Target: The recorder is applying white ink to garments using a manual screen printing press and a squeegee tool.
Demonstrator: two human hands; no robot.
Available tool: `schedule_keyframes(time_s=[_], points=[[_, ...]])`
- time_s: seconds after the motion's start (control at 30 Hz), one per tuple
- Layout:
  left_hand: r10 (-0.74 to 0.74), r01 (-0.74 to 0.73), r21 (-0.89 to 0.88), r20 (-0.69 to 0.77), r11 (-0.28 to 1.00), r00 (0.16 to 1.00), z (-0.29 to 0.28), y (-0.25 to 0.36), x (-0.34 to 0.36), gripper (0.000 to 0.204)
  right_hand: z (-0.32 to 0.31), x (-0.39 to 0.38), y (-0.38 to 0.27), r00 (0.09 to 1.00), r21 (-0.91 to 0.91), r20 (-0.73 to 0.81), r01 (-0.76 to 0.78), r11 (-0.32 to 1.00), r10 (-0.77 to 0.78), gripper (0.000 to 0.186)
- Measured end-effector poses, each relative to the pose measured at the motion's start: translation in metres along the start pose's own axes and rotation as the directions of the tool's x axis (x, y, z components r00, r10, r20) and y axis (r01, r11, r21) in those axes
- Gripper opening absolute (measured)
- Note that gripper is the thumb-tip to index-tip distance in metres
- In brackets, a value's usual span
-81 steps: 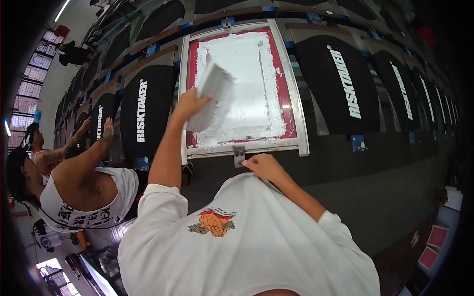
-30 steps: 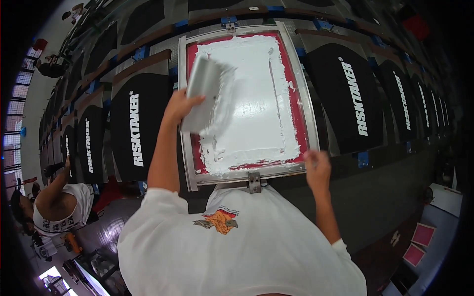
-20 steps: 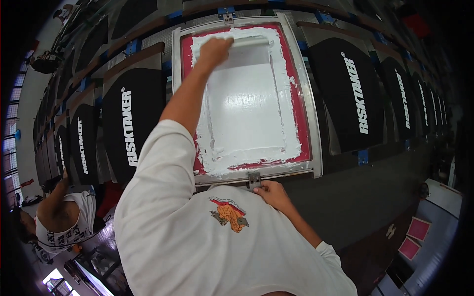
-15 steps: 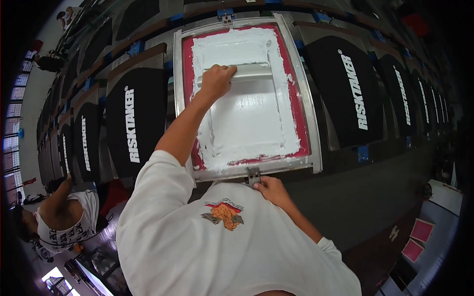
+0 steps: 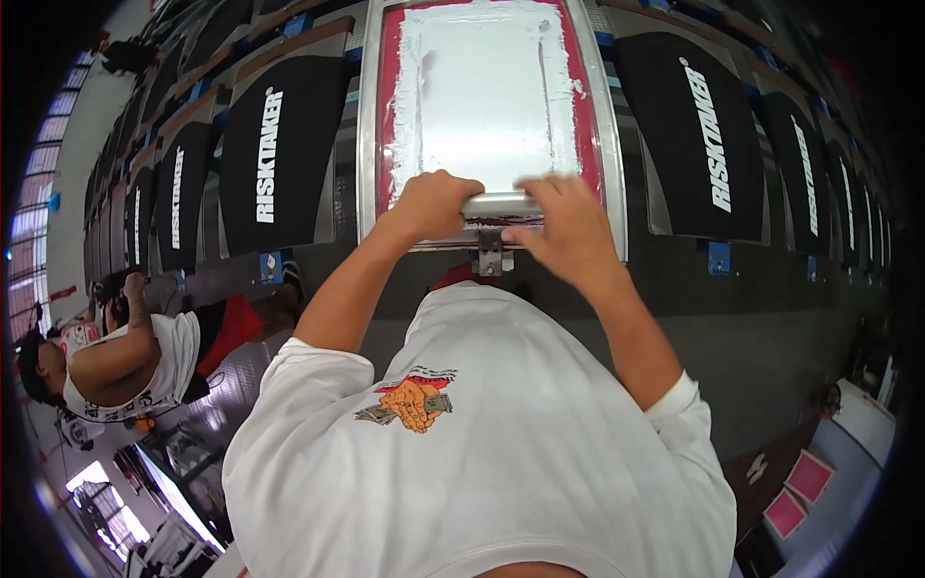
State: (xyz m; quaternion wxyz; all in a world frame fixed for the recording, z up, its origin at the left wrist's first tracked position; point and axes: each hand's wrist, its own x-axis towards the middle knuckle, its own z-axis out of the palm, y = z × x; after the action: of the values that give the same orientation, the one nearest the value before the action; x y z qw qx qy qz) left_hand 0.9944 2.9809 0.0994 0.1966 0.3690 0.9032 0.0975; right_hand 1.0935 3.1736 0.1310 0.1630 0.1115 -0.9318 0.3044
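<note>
My left hand [image 5: 432, 204] and right hand [image 5: 567, 229] are both wrapped around the squeegee [image 5: 499, 205], one at each end of its pale metal handle, with a short bare stretch of the handle showing between them. The grip is tight on both sides: fingers curled over the top, knuckles toward me. The right hand looks a little blurred.

The squeegee sits at the near end of the screen [image 5: 487, 96], just beyond the near rail of the frame [image 5: 366, 144]. Past my grip the mesh is covered with white ink [image 5: 482, 87], smooth in the middle and ridged thicker along the left and right sides, with a red border [image 5: 389, 106] outside it. Just below my grip, on the near rail, a small metal clamp [image 5: 489, 252] sticks out toward me.

The screen lies on a long dark counter [image 5: 771, 318]. To either side of my grip, black shirts [image 5: 275, 159] with white lettering lie flat in a row running off left and right.

Well off to the left of my grip, lower down, another person [image 5: 116, 356] in a white shirt stands with an arm raised.
</note>
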Motion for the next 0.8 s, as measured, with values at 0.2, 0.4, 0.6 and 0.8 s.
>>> schedule_keyframes(time_s=[0.2, 0.4, 0.6, 0.8], points=[[-0.014, 0.040, 0.087, -0.286, 0.995, 0.958, 0.004, -0.013, -0.031, 0.020, 0.053, -0.002, 0.055, 0.896, -0.294, 0.413, -0.036, 0.955, 0.161, 0.009], [0.085, -0.054, 0.070, -0.597, 0.996, 0.798, 0.038, -0.066, -0.002, 0.009, 0.087, 0.012, 0.081, 0.997, -0.372, 0.074, 0.021, 0.928, 0.008, 0.008], [0.051, 0.156, 0.323, -0.550, 0.934, 0.833, -0.060, -0.179, 0.225, 0.022, 0.093, 0.246, 0.214, 0.992, -0.535, 0.106, 0.004, 0.845, 0.063, 0.014], [-0.096, 0.115, 0.232, -0.093, 0.966, 0.991, -0.100, -0.124, 0.133, 0.027, 0.055, 0.191, 0.145, 0.820, -0.479, 0.461, -0.091, 0.873, 0.338, 0.034]])
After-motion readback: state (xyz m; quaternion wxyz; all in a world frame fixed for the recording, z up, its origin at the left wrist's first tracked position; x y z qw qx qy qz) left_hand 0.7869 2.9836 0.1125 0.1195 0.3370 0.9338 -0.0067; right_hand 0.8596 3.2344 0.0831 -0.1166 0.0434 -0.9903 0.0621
